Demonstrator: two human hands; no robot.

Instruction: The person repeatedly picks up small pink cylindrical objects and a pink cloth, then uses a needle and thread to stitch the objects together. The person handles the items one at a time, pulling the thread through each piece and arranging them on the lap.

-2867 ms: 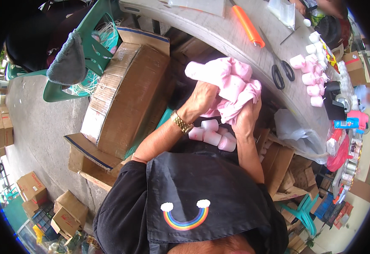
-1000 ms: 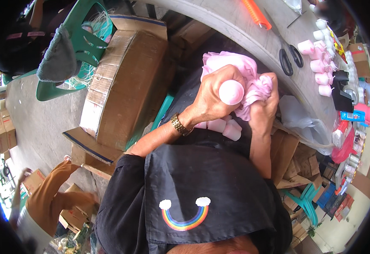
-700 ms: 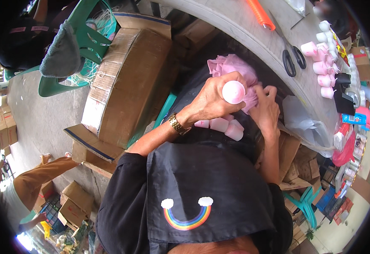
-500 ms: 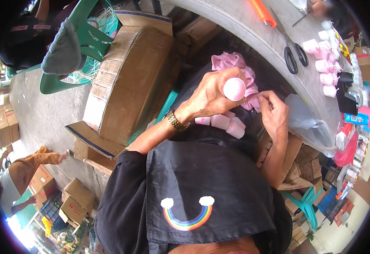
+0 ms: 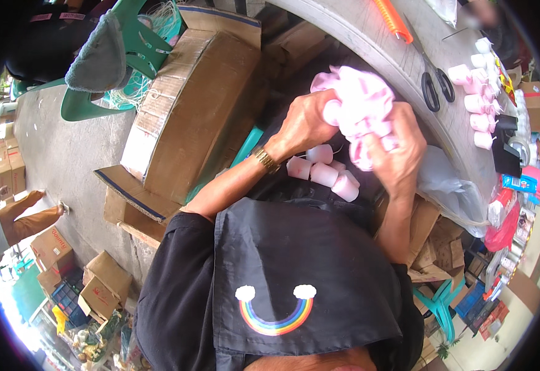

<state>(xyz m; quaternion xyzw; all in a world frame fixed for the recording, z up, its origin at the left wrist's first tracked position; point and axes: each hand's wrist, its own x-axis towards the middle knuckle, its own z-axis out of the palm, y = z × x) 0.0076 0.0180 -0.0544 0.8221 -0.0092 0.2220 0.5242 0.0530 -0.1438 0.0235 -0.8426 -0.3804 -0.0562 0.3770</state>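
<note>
My left hand (image 5: 305,125), with a gold watch on its wrist, is closed round a pink candle (image 5: 331,113), of which only a rounded bit shows. Bunched pink cloth (image 5: 361,94) lies against that candle and hides most of it. My right hand (image 5: 401,151) grips the cloth, its fingers partly lost in the folds. Below both hands, several short pink candles (image 5: 323,174) rest on the dark lap of my black apron (image 5: 307,260), one with a white wick showing.
A grey table (image 5: 350,28) curves past at upper right, bearing black-handled scissors (image 5: 438,93), an orange tool (image 5: 393,20) and rows of pale candles (image 5: 481,104). A big open carton (image 5: 202,105) stands at left by a green chair (image 5: 140,46). A person (image 5: 22,219) is at far left.
My right hand has lifted the pink cloth from the lap up against the candle in my left hand. Both hands rose slightly, uncovering more candles below. The person at far left shifted.
</note>
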